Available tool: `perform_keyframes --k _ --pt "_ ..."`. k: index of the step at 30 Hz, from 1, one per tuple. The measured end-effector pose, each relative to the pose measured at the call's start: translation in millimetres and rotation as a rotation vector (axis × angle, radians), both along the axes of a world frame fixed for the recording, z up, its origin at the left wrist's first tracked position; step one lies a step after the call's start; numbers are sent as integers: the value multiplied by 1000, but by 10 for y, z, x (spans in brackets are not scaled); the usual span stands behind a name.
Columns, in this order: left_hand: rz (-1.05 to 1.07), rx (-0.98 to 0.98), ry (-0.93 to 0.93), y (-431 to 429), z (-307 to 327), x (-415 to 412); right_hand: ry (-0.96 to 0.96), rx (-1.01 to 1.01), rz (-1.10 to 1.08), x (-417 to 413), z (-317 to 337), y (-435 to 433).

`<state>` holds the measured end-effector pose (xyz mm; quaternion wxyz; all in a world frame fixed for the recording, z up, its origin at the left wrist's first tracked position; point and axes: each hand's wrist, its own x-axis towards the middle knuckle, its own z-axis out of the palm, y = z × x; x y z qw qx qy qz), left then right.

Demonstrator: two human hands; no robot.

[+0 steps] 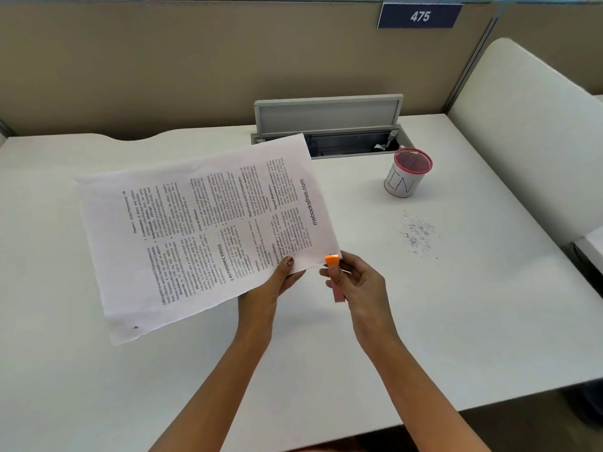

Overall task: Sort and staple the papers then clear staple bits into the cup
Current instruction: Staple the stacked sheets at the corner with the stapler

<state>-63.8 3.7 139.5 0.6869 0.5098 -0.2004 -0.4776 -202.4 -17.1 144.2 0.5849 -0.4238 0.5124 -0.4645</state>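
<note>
While our left hand (281,278) pinches the papers (202,230), our right hand (362,285) grips the stapler (337,290) at their corner.

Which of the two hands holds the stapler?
The right hand: it grips the pink stapler at the corner of the papers; the left hand pinches only those papers.
</note>
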Motion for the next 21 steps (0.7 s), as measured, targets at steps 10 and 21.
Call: perform_keyframes --k 10,21 --pt "-12 -65 18 -23 60 -1 -29 -48 -48 15 36 -5" --pt "-6 -74 10 -35 117 -49 21 -106 -104 17 11 -51"
